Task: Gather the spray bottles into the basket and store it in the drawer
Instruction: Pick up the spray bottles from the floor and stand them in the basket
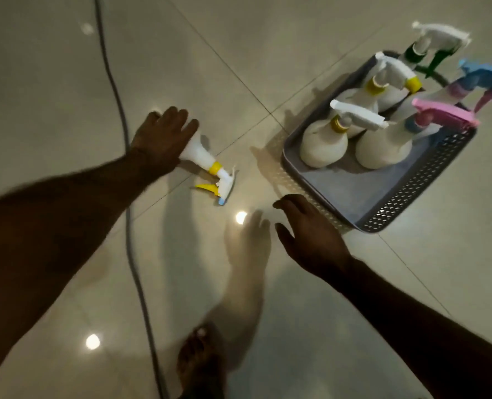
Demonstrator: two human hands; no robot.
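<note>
A white spray bottle (203, 158) with a yellow collar and yellow trigger lies on its side on the tiled floor, nozzle pointing toward me. My left hand (162, 139) covers its body, fingers curled over it. A grey perforated basket (406, 200) stands on the floor to the right with several white spray bottles upright in it, with yellow, pink, green and blue spray heads. My right hand (308, 234) hovers with fingers spread and relaxed just left of the basket's near corner, holding nothing.
A grey cable (126, 174) runs down the floor, passing under my left forearm. My bare foot (198, 361) stands at the bottom centre. The glossy tiles show light reflections and shadows.
</note>
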